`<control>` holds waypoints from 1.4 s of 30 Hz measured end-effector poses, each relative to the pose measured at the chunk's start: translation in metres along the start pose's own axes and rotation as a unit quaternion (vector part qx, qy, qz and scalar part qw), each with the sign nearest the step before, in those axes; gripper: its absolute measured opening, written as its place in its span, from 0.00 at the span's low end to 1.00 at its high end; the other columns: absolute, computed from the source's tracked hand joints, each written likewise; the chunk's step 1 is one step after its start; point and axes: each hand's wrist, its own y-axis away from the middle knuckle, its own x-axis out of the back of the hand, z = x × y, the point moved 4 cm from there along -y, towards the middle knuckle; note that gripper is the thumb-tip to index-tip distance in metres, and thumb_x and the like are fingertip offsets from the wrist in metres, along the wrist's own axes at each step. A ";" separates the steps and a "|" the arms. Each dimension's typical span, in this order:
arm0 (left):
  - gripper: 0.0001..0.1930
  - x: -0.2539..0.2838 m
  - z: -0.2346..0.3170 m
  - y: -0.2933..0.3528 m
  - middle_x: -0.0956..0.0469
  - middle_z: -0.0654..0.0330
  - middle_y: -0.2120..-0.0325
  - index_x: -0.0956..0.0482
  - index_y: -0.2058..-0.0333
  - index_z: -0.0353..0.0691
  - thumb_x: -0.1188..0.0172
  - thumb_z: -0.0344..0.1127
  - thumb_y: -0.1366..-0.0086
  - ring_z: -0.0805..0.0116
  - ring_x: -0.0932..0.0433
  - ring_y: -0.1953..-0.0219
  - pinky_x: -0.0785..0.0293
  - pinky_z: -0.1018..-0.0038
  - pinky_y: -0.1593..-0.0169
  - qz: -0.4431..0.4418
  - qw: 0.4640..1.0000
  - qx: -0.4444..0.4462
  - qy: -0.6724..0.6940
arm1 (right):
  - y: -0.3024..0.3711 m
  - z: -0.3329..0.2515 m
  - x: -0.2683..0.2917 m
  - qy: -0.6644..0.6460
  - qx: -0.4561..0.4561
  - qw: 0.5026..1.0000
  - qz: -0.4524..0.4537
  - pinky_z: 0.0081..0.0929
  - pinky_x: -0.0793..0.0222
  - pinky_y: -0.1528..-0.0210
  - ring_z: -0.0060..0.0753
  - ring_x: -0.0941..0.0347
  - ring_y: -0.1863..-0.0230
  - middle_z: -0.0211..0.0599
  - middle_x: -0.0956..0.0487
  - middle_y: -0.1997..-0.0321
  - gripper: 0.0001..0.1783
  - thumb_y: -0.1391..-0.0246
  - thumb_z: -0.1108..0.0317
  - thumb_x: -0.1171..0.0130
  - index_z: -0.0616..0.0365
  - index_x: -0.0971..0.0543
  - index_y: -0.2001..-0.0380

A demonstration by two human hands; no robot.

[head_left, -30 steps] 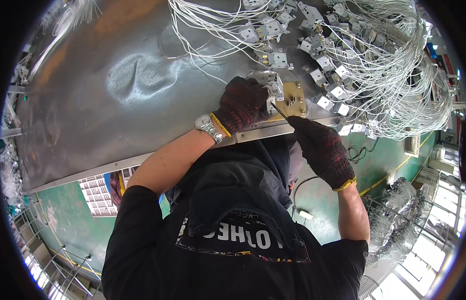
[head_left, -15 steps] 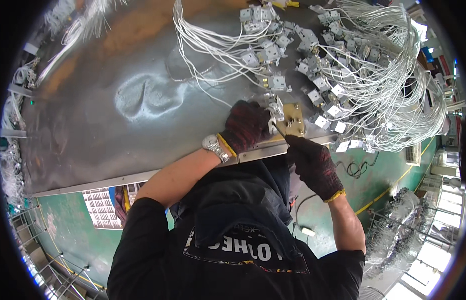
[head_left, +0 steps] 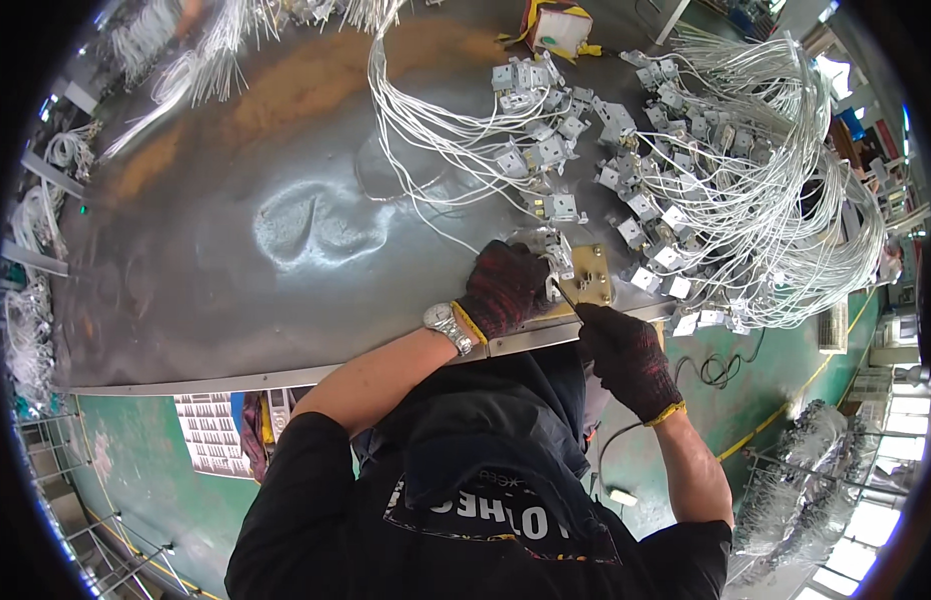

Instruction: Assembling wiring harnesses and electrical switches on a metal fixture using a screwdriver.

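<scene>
At the near edge of the worn grey metal worktable [head_left: 236, 250], a small tan rectangular plate [head_left: 592, 275] lay flat. Left hand [head_left: 506, 290], in a dark knitted glove, pressed curled fingers onto a white-wired metal bracket [head_left: 551, 255] beside it. Right hand [head_left: 626, 355], gloved alike, closed around a thin tool [head_left: 569, 303] whose tip touched the plate. Heaps of white-wired brackets [head_left: 706, 190] lay beyond.

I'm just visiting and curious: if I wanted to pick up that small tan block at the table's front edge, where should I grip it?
Probably by the two long side edges of the tan block, coming from above. It lies flat on the metal table, so only its edges offer purchase. The left hand and the right hand crowd its near corner, and white wires lie beyond.
</scene>
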 end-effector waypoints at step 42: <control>0.16 0.029 0.004 -0.018 0.22 0.57 0.53 0.18 0.51 0.48 0.43 0.46 0.34 0.56 0.23 0.56 0.24 0.62 0.49 0.077 0.996 0.054 0.005 | -0.059 0.055 -0.078 -0.098 0.175 0.962 0.186 0.26 0.25 0.67 0.27 0.23 0.67 0.35 0.20 0.66 0.08 0.35 0.67 0.46 0.58 0.20 0.61</control>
